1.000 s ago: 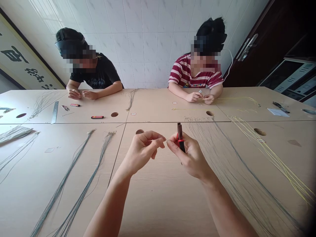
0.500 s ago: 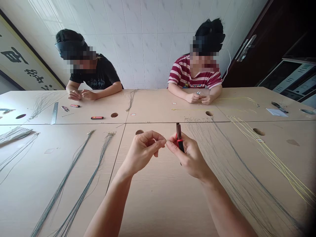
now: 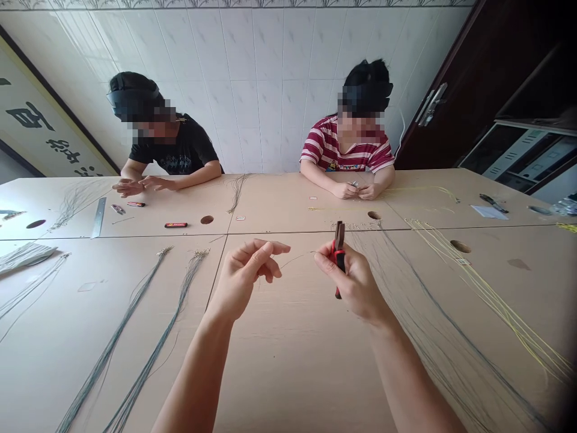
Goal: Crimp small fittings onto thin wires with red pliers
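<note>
My right hand (image 3: 358, 282) is wrapped round a pair of pliers (image 3: 340, 257) with red and black handles, jaws pointing up. Between its thumb and fingertip it also pinches the end of a thin cord (image 3: 297, 258), which curves left toward my other hand. My left hand (image 3: 241, 276) hovers over the table with its index finger stretched out and the lower fingers loosely bent. Nothing shows in its grip; whether the cord touches its fingers is unclear.
Two bundles of grey-green cords (image 3: 130, 322) lie at left, with metallic-looking ends. Grey cords (image 3: 433, 294) and yellow cords (image 3: 496, 294) spread at right. Across the table sit two people. A metal ruler (image 3: 98, 216), a red-and-black marker-like stick (image 3: 175, 225) and table holes (image 3: 207, 220) are farther back.
My hands have moved apart from their fingertip-to-fingertip position. My left fingers have opened, and a length of thin cord now shows between the hands. The view has tilted up slightly.
</note>
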Demonstrator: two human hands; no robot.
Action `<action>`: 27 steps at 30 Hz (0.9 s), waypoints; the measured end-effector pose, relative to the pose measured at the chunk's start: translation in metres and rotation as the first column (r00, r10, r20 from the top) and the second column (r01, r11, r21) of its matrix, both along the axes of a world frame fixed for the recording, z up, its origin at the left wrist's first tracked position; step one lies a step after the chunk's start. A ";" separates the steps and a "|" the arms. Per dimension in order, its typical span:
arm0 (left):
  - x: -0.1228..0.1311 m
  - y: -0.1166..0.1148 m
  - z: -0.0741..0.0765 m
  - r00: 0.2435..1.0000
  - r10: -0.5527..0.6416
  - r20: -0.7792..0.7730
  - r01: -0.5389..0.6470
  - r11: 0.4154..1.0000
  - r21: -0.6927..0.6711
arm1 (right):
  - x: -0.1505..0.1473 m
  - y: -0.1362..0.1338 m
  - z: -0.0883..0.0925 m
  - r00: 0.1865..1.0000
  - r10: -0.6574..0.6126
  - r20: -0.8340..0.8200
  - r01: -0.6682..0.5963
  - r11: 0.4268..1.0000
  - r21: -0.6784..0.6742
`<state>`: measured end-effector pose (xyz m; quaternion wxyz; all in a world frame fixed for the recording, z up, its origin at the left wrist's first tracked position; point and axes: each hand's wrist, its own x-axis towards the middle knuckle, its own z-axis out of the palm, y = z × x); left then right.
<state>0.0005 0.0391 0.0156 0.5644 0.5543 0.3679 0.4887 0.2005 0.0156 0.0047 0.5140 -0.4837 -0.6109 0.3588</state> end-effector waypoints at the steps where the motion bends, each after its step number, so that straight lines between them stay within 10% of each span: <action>1: -0.001 -0.001 0.001 0.997 -0.061 0.043 0.060 0.998 0.009 | 0.003 0.002 0.000 0.999 -0.031 -0.018 0.031 0.999 0.009; 6: -0.006 -0.012 0.002 0.883 -0.465 0.059 0.465 0.885 0.022 | 0.021 0.012 -0.006 0.983 -0.156 -0.097 0.159 0.987 0.021; 10: -0.008 -0.017 0.003 0.879 -0.477 -0.017 0.477 0.879 0.004 | 0.028 0.012 -0.008 0.974 -0.184 -0.131 0.184 0.983 -0.014; 14: -0.011 -0.006 0.001 1.000 0.003 0.008 -0.003 1.000 0.029 | 0.028 0.007 -0.007 0.976 -0.162 -0.145 0.163 0.987 -0.002; 18: -0.014 0.009 -0.003 0.892 0.451 0.031 -0.452 0.891 0.033 | 0.021 0.002 -0.004 0.986 -0.127 -0.105 0.131 0.991 0.025; 22: -0.013 0.010 0.003 0.920 0.328 0.212 -0.341 0.940 0.025 | 0.012 -0.002 0.000 0.993 -0.085 -0.083 0.088 0.995 0.039; 27: -0.029 0.000 0.014 0.970 -0.094 -0.225 0.099 0.995 0.012 | 0.023 0.004 0.004 0.983 -0.127 -0.136 0.137 0.988 0.069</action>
